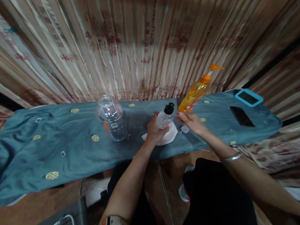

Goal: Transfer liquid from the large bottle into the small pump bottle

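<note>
My left hand (pixel 154 130) is wrapped round a small clear bottle (pixel 164 118) with a black flip-top cap (pixel 169 108), held tilted over a white sheet or cloth (pixel 171 135). My right hand (pixel 191 121) has its thumb and fingers drawn together just right of that bottle. Its fingertips lie in front of the base of an orange pump bottle (pixel 195 94); whether they touch it or pinch something small, I cannot tell. Below the right fingers, a small round translucent disc (pixel 184 129) rests on the cloth.
A large clear plastic bottle (pixel 114 122), open at the top, stands left of my hands. To the right lie a blue-framed device (pixel 249 97) and a black phone (pixel 242 116). A teal patterned cloth (pixel 69 147) covers the narrow table; a pleated curtain (pixel 132 49) hangs close behind.
</note>
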A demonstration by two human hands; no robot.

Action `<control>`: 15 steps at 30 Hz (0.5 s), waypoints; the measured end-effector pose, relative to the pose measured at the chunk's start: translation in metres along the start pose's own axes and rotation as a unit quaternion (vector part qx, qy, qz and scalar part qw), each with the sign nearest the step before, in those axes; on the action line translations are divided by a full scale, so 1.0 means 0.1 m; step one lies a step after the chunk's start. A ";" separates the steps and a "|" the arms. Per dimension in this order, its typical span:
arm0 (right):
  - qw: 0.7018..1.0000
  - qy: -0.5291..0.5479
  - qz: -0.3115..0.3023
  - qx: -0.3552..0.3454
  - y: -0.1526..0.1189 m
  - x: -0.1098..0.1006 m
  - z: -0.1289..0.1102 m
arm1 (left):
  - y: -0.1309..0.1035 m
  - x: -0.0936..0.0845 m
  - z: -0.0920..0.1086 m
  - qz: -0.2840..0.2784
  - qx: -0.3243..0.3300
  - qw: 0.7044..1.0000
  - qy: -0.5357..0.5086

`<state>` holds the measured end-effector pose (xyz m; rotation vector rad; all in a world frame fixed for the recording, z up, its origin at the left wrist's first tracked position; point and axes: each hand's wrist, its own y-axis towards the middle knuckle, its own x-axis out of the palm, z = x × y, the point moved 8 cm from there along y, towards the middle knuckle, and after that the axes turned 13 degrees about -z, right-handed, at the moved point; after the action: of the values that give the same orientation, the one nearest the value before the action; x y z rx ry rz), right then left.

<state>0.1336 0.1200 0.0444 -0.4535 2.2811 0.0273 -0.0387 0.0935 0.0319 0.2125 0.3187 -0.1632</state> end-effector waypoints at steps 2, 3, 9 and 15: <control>0.999 -0.006 0.016 0.032 -0.01 0.23 0.20 | 0.00 0.00 -0.02 0.009 -0.001 1.000 -0.002; 0.999 -0.007 0.018 0.041 -0.01 0.34 0.26 | -0.01 0.00 -0.03 0.013 -0.004 1.000 -0.002; 0.996 0.039 -0.028 0.072 -0.02 0.73 0.34 | -0.02 -0.03 -0.03 0.028 -0.012 0.999 -0.014; 0.973 0.213 -0.052 0.071 -0.28 0.89 0.40 | -0.03 -0.12 -0.01 0.051 -0.033 0.998 -0.035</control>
<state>0.1155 0.0725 -0.0435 -0.5433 2.6500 -0.3113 -0.0504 0.0924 0.0343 0.1579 0.2421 -0.0584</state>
